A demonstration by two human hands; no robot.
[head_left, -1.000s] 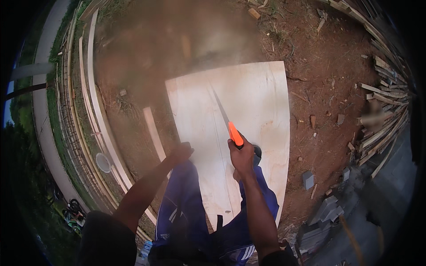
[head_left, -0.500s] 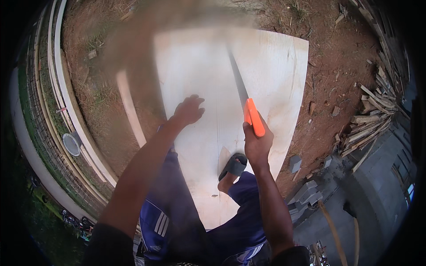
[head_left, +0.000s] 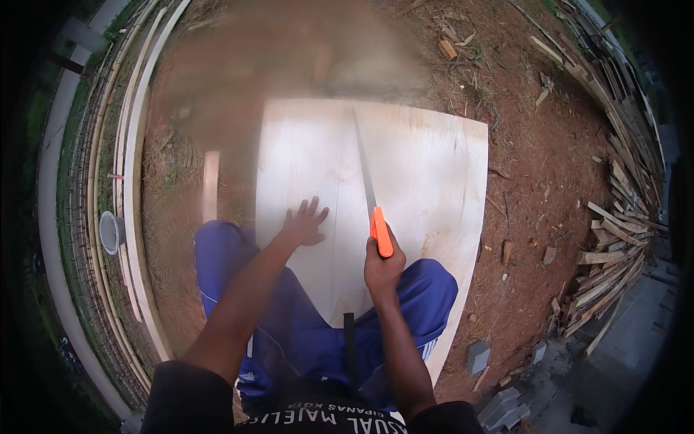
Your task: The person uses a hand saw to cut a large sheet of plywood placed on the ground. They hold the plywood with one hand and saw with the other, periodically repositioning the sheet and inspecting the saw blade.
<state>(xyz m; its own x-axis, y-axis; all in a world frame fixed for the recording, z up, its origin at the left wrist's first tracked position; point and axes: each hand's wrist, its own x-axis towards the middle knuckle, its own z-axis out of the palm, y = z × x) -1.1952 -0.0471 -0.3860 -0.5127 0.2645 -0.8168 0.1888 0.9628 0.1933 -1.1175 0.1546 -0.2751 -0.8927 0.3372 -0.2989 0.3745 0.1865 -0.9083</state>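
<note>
A large pale plywood sheet (head_left: 426,181) lies on the ground in front of me, under my bent knees. My right hand (head_left: 384,267) is wrapped round the orange handle of a handsaw (head_left: 381,233). The saw's dark blade points away from me over the sheet, its tip near the far edge; whether the teeth touch the wood I cannot tell. On the sheet to the left, my left hand (head_left: 305,223) rests with fingers spread and holds nothing. A faint line runs along the sheet between my hands.
Long pale beams (head_left: 135,173) and a grey bucket (head_left: 111,232) stand at the left. A short board (head_left: 210,184) lies beside the sheet. At the right are a pile of wood scraps (head_left: 607,267) and grey blocks (head_left: 478,357). A blurry smear covers the upper left.
I have sunk lower, my knees now bent over the sheet. My left hand has come down flat on the wood. The saw has moved nearer and slightly left in my right hand.
</note>
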